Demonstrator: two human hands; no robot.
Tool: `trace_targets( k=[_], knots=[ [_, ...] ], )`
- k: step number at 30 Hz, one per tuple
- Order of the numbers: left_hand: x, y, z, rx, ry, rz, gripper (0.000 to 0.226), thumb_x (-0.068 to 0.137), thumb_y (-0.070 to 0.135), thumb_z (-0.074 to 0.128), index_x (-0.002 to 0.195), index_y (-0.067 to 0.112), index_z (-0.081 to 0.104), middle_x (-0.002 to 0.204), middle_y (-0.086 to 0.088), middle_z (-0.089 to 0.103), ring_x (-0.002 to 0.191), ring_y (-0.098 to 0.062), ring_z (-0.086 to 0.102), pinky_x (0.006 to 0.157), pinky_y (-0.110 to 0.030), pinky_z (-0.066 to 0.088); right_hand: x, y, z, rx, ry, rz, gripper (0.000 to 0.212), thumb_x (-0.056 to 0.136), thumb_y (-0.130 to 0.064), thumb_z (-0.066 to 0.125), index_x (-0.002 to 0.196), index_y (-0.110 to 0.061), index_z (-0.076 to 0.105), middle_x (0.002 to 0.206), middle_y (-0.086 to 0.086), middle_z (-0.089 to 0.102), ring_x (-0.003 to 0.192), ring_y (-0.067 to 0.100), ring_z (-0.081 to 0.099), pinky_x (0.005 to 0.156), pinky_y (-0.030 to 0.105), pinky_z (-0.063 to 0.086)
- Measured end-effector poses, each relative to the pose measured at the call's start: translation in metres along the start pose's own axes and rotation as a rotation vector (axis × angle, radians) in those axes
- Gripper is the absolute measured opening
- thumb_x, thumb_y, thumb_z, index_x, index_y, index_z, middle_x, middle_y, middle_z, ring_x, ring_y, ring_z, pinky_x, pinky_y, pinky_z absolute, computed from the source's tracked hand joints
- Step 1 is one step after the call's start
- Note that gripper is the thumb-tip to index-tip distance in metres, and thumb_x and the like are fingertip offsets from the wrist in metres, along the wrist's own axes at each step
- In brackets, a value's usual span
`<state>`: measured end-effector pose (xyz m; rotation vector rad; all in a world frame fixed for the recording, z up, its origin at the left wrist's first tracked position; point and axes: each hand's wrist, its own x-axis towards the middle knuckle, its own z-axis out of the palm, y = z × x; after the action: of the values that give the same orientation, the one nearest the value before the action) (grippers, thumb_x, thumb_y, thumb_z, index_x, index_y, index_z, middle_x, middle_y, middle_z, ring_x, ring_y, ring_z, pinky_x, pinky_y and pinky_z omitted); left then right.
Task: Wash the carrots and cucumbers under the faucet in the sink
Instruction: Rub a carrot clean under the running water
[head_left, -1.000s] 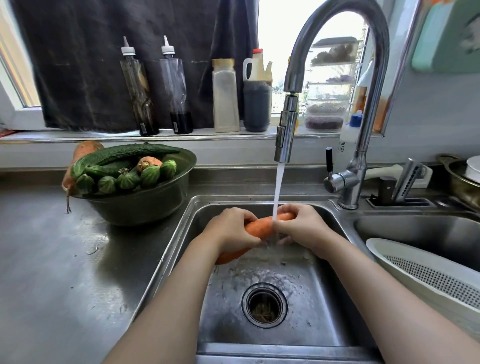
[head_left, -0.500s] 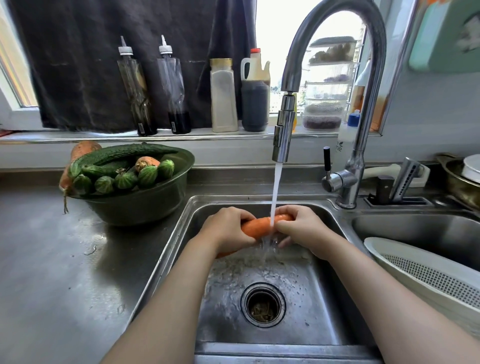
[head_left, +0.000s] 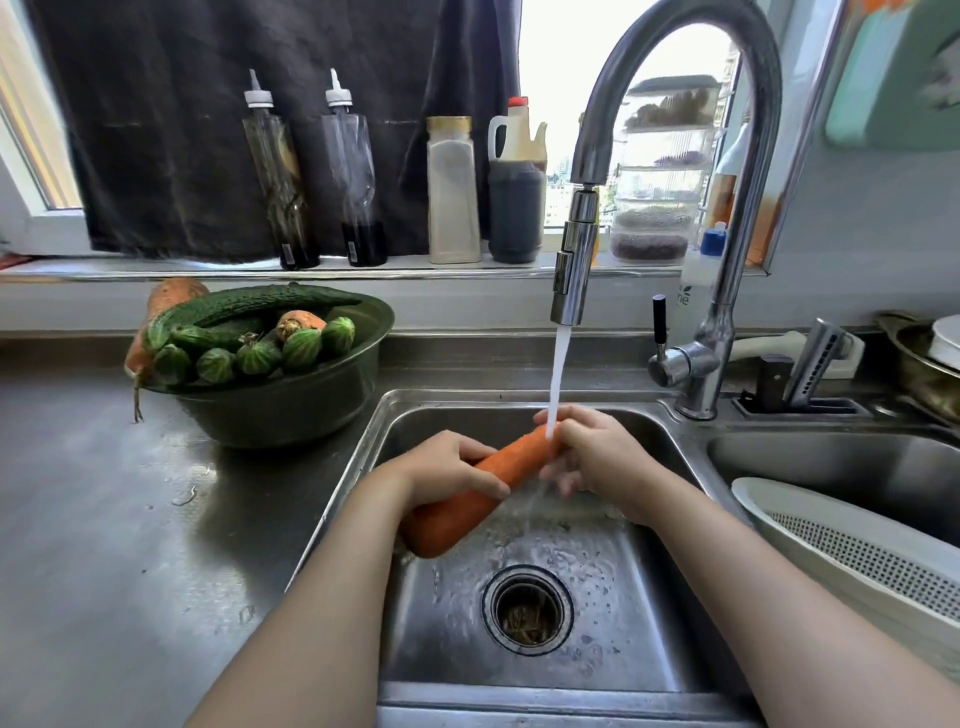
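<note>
Gripping a long orange carrot (head_left: 519, 454) over the left basin of a steel double sink (head_left: 447, 629), the person's two bare hands hold it at a slant, its thick blunt end low and towards the left and its thinner end raised to the right. The left hand (head_left: 447, 470) wraps the middle of the carrot, fingers curled over the top and thumb beneath. The right hand (head_left: 597, 457) closes round the upper end, though its lower fingers are blurred behind the splash. A white water stream (head_left: 558, 374) falls from the pull-down head of the tall arched faucet (head_left: 574, 265) and strikes the carrot just beside the right hand, scattering onto the wet basin floor above the round drain (head_left: 527, 608). On the steel counter (head_left: 104, 519) to the left stands a dark green bowl (head_left: 291, 410) heaped with cucumbers (head_left: 249, 304), their cut stem ends facing forward; a large carrot (head_left: 174, 293) leans over the bowl's far left rim and a smaller carrot (head_left: 301, 322) pokes up among the cucumbers. A white colander (head_left: 852, 545) rests in the right basin. Sauce bottles (head_left: 358, 182) line the windowsill in front of a dark curtain (head_left: 208, 104).
</note>
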<state>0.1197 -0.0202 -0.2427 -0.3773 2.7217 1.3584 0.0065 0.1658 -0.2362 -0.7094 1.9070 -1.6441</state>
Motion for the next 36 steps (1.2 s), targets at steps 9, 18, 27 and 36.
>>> trace_targets(
  k=[9, 18, 27, 36],
  knots=[
    [0.0, 0.001, 0.0, -0.033, -0.015, -0.015, 0.027, 0.08, 0.029, 0.082, 0.106, 0.037, 0.08, 0.094, 0.0, 0.079, 0.091, -0.022, 0.076, 0.084, -0.039, 0.061, -0.004, -0.003, -0.004, 0.063, -0.023, 0.027, 0.027, 0.102, -0.002, 0.039, 0.108, -0.002, 0.066, 0.075, 0.019, 0.067, 0.053, 0.024, 0.064, 0.041, 0.027, 0.05],
    [0.003, 0.006, 0.008, -0.072, 0.005, 0.005, 0.022, 0.071, 0.039, 0.079, 0.091, 0.031, 0.08, 0.089, -0.005, 0.079, 0.087, -0.027, 0.076, 0.085, -0.046, 0.06, 0.007, 0.011, 0.004, -0.109, 0.136, -0.067, 0.02, 0.098, -0.027, 0.068, 0.103, -0.008, 0.07, 0.063, 0.01, 0.063, 0.042, 0.016, 0.051, 0.04, 0.026, 0.042],
    [-0.001, -0.006, 0.002, -0.433, -0.18, -0.118, 0.041, 0.081, 0.026, 0.072, 0.116, 0.004, 0.072, 0.115, -0.026, 0.071, 0.089, -0.031, 0.071, 0.081, -0.042, 0.056, 0.005, 0.007, -0.002, 0.436, -0.127, 0.048, 0.023, 0.103, 0.002, 0.051, 0.122, -0.006, 0.063, 0.105, 0.017, 0.073, 0.054, 0.016, 0.056, 0.045, 0.021, 0.046],
    [0.001, -0.015, -0.003, -0.617, -0.468, -0.22, 0.059, 0.083, 0.034, 0.067, 0.135, 0.007, 0.062, 0.118, -0.007, 0.069, 0.095, -0.025, 0.067, 0.086, -0.039, 0.054, 0.002, 0.007, 0.005, 0.215, -0.053, -0.021, 0.016, 0.1, -0.02, 0.062, 0.104, -0.005, 0.066, 0.089, 0.016, 0.074, 0.041, 0.016, 0.05, 0.034, 0.023, 0.038]
  ],
)
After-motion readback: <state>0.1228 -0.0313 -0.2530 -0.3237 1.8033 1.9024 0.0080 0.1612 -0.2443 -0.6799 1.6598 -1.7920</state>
